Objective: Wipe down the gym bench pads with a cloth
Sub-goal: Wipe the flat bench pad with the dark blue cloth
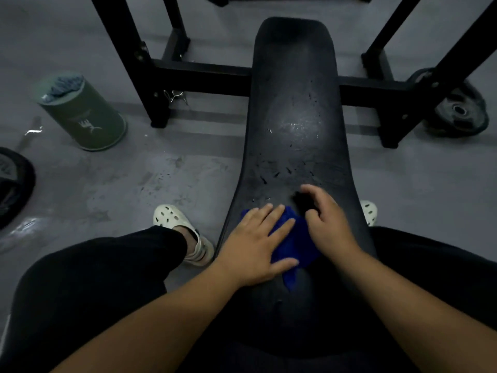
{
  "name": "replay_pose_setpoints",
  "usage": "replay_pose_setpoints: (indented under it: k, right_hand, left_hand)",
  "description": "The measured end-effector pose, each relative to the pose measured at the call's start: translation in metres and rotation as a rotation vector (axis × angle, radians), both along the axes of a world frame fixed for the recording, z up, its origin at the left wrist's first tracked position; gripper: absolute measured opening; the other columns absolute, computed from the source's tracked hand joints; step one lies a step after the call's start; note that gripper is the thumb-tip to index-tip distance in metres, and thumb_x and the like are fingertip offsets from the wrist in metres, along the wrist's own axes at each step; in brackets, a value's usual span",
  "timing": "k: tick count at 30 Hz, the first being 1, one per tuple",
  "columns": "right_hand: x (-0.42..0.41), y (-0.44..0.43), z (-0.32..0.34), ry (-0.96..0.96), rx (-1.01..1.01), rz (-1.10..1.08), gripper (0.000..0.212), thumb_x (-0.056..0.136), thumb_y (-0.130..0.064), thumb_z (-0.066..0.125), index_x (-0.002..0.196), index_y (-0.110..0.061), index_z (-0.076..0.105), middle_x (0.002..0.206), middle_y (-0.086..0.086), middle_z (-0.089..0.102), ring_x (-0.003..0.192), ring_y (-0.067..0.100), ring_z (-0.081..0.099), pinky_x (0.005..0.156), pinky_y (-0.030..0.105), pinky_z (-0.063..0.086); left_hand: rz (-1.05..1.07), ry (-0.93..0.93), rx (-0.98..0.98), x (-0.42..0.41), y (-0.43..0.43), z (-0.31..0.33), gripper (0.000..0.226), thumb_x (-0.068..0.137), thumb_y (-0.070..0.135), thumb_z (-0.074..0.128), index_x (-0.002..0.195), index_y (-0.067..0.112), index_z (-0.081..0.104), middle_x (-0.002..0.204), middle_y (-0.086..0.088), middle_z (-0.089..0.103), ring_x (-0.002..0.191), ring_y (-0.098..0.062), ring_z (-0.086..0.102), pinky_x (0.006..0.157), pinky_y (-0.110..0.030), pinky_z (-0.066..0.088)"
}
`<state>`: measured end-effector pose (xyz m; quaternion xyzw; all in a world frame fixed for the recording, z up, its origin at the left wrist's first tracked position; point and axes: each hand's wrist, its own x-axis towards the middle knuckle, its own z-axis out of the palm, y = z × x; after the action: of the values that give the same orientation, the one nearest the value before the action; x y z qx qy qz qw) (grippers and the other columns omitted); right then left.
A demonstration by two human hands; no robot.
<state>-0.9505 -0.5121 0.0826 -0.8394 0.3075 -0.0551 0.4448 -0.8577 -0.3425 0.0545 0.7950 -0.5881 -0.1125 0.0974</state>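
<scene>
Flat left hand is pressing the blue cloth at the bench pad's near edge; curled right hand's grip unclear; pad is stretching lengthwise ahead.

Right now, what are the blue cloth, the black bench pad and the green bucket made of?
Blue cloth: looks like soft fabric, maybe microfibre; it bunches in folds under the left hand. Bench pad: probably vinyl over padding, matte black; its skin is scuffed and nicked. Green bucket: likely smooth plastic, with a printed logo; hard to be sure.
</scene>
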Motion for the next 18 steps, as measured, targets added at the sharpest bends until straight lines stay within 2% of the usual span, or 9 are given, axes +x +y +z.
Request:
replay_pose_setpoints:
  k: [2, 3, 6, 8, 11, 13, 16, 18]
  right_hand:
    - [-0.015, 0.002, -0.009, 0.084, -0.295, 0.217, 0.046, 0.090, -0.011, 0.050, 0.136, -0.016, 0.056, 0.145, 0.001, 0.051, 0.139, 0.016, 0.040, 0.118, 0.036, 0.030]
    - [-0.023, 0.010, -0.016, 0.088, -0.375, 0.308, 0.045, 0.090, -0.018, 0.049, 0.134, -0.015, 0.057, 0.146, 0.003, 0.050, 0.141, 0.018, 0.038, 0.120, 0.039, 0.027]
    - [-0.035, 0.047, -0.023, 0.014, -0.466, 0.491, 0.045, 0.090, -0.023, 0.041, 0.130, -0.013, 0.059, 0.148, 0.006, 0.048, 0.143, 0.022, 0.034, 0.122, 0.042, 0.020]
    - [-0.035, 0.060, -0.022, -0.046, -0.497, 0.507, 0.047, 0.087, -0.018, 0.040, 0.129, -0.013, 0.059, 0.149, 0.006, 0.046, 0.144, 0.022, 0.033, 0.123, 0.042, 0.017]
    - [-0.033, 0.047, -0.026, -0.036, -0.450, 0.343, 0.051, 0.084, -0.017, 0.036, 0.128, -0.012, 0.061, 0.147, 0.006, 0.048, 0.143, 0.023, 0.035, 0.121, 0.049, 0.021]
    - [-0.035, 0.029, -0.029, -0.010, -0.441, 0.231, 0.049, 0.084, -0.016, 0.036, 0.126, -0.012, 0.062, 0.145, 0.006, 0.050, 0.141, 0.024, 0.037, 0.120, 0.050, 0.022]
    - [-0.037, 0.008, -0.025, -0.006, -0.425, 0.087, 0.044, 0.082, -0.001, 0.047, 0.121, -0.012, 0.064, 0.140, 0.006, 0.053, 0.137, 0.025, 0.042, 0.120, 0.049, 0.024]
    - [-0.040, 0.006, -0.022, -0.030, -0.420, 0.049, 0.043, 0.081, 0.003, 0.052, 0.119, -0.011, 0.065, 0.137, 0.006, 0.054, 0.133, 0.026, 0.046, 0.118, 0.049, 0.027]
  left_hand:
    - [0.002, -0.071, 0.037, -0.015, 0.023, -0.010, 0.067, 0.097, 0.062, 0.040, 0.153, 0.023, 0.040, 0.162, -0.012, 0.030, 0.147, -0.032, 0.030, 0.118, -0.048, 0.028]
    - [0.015, -0.081, 0.034, -0.020, 0.037, -0.011, 0.064, 0.098, 0.057, 0.042, 0.152, 0.023, 0.041, 0.161, -0.012, 0.031, 0.146, -0.032, 0.032, 0.117, -0.048, 0.029]
    - [0.166, -0.116, 0.039, -0.038, 0.072, -0.011, 0.060, 0.097, 0.044, 0.043, 0.150, 0.017, 0.044, 0.161, -0.014, 0.030, 0.145, -0.033, 0.034, 0.115, -0.050, 0.033]
    - [0.355, -0.074, 0.103, -0.054, 0.070, -0.006, 0.065, 0.091, 0.037, 0.042, 0.151, 0.013, 0.042, 0.161, -0.017, 0.028, 0.146, -0.036, 0.032, 0.113, -0.055, 0.034]
    - [0.515, 0.001, 0.111, -0.075, 0.025, -0.001, 0.071, 0.088, 0.048, 0.039, 0.152, 0.018, 0.039, 0.163, -0.018, 0.021, 0.148, -0.041, 0.022, 0.118, -0.061, 0.022]
    - [0.380, -0.018, 0.075, -0.084, 0.010, -0.003, 0.063, 0.095, 0.054, 0.036, 0.153, 0.028, 0.038, 0.165, -0.013, 0.020, 0.149, -0.041, 0.022, 0.117, -0.062, 0.021]
    - [-0.028, -0.138, 0.054, -0.069, 0.046, -0.008, 0.053, 0.101, 0.052, 0.036, 0.151, 0.034, 0.039, 0.164, -0.009, 0.024, 0.148, -0.040, 0.026, 0.118, -0.058, 0.024]
    - [-0.123, -0.181, 0.051, -0.038, 0.061, -0.010, 0.052, 0.101, 0.051, 0.037, 0.150, 0.034, 0.041, 0.164, -0.009, 0.026, 0.147, -0.039, 0.028, 0.118, -0.055, 0.026]
